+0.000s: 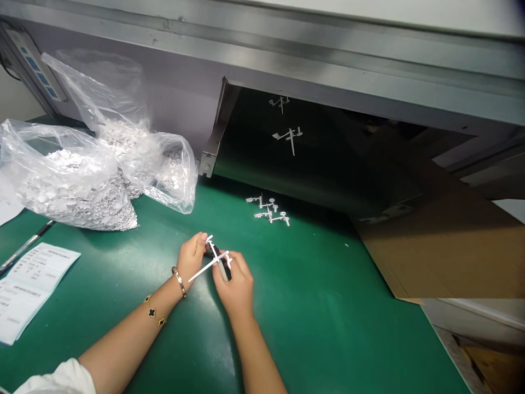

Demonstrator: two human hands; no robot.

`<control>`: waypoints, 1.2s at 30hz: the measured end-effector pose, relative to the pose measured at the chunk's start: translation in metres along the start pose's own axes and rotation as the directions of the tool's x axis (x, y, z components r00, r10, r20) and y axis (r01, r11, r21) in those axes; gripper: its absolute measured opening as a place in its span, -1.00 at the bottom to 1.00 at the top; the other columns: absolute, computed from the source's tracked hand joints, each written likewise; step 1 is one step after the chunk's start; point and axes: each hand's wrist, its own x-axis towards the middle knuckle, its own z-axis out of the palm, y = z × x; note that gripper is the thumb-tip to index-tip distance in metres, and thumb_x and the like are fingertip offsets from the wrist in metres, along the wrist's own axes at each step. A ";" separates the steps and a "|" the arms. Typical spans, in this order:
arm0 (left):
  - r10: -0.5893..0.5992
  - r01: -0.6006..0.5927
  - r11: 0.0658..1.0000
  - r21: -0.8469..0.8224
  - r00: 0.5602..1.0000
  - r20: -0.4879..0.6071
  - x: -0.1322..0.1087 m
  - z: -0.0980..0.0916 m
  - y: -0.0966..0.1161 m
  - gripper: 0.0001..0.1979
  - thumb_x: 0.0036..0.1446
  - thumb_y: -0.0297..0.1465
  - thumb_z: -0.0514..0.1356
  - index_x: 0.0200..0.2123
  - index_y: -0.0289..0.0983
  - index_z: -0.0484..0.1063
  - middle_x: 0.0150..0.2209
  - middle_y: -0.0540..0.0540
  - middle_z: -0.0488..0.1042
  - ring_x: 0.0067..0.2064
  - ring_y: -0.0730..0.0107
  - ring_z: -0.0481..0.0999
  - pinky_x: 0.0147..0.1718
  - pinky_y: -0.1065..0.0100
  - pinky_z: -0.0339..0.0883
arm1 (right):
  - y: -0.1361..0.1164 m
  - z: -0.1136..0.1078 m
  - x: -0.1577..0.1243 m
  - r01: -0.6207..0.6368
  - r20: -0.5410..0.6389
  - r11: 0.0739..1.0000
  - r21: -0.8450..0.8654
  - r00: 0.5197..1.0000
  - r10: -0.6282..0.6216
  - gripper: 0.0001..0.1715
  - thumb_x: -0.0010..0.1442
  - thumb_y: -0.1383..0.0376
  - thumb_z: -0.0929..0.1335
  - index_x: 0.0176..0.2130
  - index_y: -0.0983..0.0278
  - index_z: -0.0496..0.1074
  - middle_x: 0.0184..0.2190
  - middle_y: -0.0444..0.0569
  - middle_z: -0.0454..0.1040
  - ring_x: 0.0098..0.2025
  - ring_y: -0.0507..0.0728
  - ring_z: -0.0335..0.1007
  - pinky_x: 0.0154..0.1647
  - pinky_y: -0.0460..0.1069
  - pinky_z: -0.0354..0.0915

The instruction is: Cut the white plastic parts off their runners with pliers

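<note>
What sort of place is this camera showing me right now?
Probably a factory workbench for small moulded parts: there's a green bench mat, clear plastic bags full of those white parts, and printed paper sheets.

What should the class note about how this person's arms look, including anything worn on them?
The left arm wears a gold-coloured bangle near the wrist and, further up, a gold chain bracelet with black clover-shaped charms; a white sleeve covers it nearer the elbow. The right arm shows no jewellery or sleeve.
</note>
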 end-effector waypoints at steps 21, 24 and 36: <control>-0.166 0.182 0.947 -0.266 0.983 0.082 0.003 0.002 -0.003 -0.48 0.05 0.10 -0.01 -0.52 -0.27 0.24 -0.64 0.10 0.12 -0.65 0.59 0.06 -0.70 0.50 -0.05 | 0.006 -0.011 0.005 0.109 -0.046 0.980 -0.166 0.992 -0.118 -0.83 0.16 0.34 0.26 -0.26 0.27 0.43 -0.38 -0.04 0.47 -0.32 0.08 0.35 -0.26 -0.05 0.27; -0.207 0.226 0.897 -0.381 0.974 0.090 0.006 0.001 0.001 -0.48 0.02 0.11 0.03 -0.50 -0.27 0.24 -0.64 0.12 0.09 -0.67 0.63 0.02 -0.73 0.53 -0.07 | 0.010 -0.010 0.005 0.076 -0.023 0.979 -0.189 0.996 -0.082 -0.83 0.16 0.31 0.26 -0.26 0.27 0.42 -0.37 -0.04 0.46 -0.31 0.09 0.33 -0.25 -0.03 0.25; -0.322 0.285 0.628 -0.724 0.942 0.092 0.012 -0.005 0.011 -0.70 0.05 -0.19 0.18 -0.26 -0.29 0.32 -0.51 0.07 0.23 -0.59 0.64 0.15 -0.68 0.54 -0.01 | 0.036 -0.018 0.011 -0.256 -0.256 0.937 -0.235 0.947 0.195 -0.65 0.10 0.25 0.26 -0.10 0.28 0.36 -0.23 0.06 0.35 -0.24 0.19 0.31 -0.21 0.07 0.21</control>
